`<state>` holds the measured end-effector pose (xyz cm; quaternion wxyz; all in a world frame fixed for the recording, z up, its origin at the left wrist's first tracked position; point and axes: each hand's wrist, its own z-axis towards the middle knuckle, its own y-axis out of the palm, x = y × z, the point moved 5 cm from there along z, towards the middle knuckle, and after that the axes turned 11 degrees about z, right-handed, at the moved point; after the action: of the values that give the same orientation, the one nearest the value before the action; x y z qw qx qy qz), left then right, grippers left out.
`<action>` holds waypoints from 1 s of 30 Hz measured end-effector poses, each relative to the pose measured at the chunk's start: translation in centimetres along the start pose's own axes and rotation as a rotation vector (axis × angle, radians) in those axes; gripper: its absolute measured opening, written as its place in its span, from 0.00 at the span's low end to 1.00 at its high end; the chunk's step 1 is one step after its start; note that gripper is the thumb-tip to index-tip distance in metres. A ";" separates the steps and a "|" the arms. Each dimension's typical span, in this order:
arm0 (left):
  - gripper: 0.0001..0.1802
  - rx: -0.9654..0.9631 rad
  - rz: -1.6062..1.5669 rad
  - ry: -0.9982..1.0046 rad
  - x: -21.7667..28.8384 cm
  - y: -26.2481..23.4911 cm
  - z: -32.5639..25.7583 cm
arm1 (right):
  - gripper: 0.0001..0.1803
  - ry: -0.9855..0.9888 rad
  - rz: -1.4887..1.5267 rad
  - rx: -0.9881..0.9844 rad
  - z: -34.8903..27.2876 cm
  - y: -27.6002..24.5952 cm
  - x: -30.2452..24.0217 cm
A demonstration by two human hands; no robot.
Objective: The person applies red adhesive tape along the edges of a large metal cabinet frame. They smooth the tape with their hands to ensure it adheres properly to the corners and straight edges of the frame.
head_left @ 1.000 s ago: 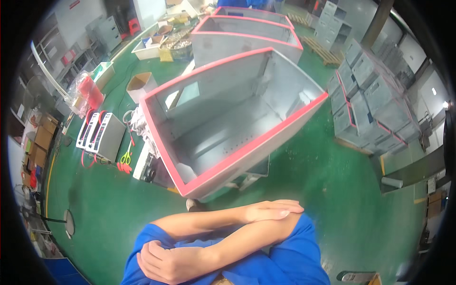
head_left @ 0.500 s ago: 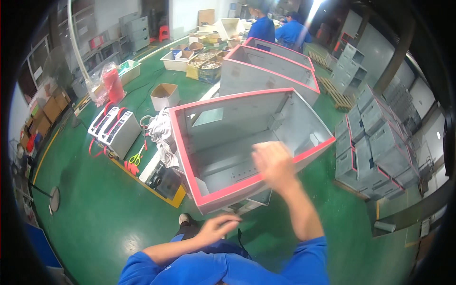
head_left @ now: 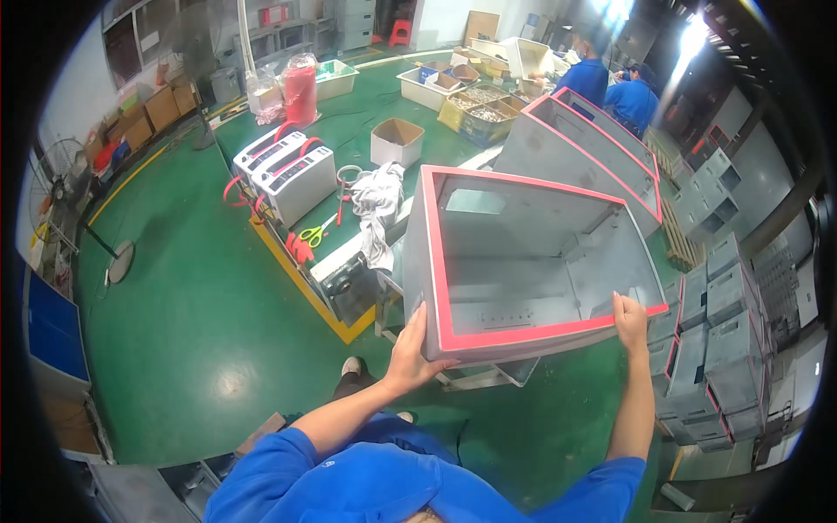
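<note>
An open grey metal cabinet box (head_left: 417, 253) tilts toward me on a stand, its front edge lined with pink strip (head_left: 540, 336). A rectangular cutout shows in its far wall, and small holes run along the inside. My left hand (head_left: 410, 356) grips the near left corner, fingers along the outer side wall and thumb under the front edge. At the near right corner my right hand (head_left: 630, 321) is closed over the pink-lined rim. Part of the stand (head_left: 479, 376) shows beneath the box.
More pink-edged cabinets (head_left: 567, 166) stand just behind. To the left are two white machines (head_left: 288, 179), green scissors (head_left: 314, 235), a white cloth (head_left: 375, 209) and a carton (head_left: 397, 144). Stacked grey cabinets (head_left: 711, 340) rise at right. Two people in blue (head_left: 588, 83) are farther back.
My right hand has come down from above the box onto its right rim. My left hand has moved from in front of me onto the left corner. The view has swung left.
</note>
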<state>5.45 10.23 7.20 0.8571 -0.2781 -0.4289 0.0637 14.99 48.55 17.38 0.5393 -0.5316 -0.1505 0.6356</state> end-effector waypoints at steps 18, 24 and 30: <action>0.24 -0.269 -0.519 -0.035 -9.5 -10.9 18.6 | 0.08 0.046 -0.022 0.339 -6.5 3.3 -12.2; 0.25 -0.357 0.050 0.818 -2.1 -7.2 18.4 | 0.14 -0.224 0.260 0.008 -0.2 7.2 -22.6; 0.25 -0.274 -0.125 0.985 -5.2 -8.0 16.5 | 0.18 -0.473 0.277 -0.327 11.3 19.3 -31.9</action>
<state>-11.53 8.67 15.71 0.9154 -0.3587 0.0053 -0.1829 -9.26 18.69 23.39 0.3050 -0.4641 -0.2982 0.7763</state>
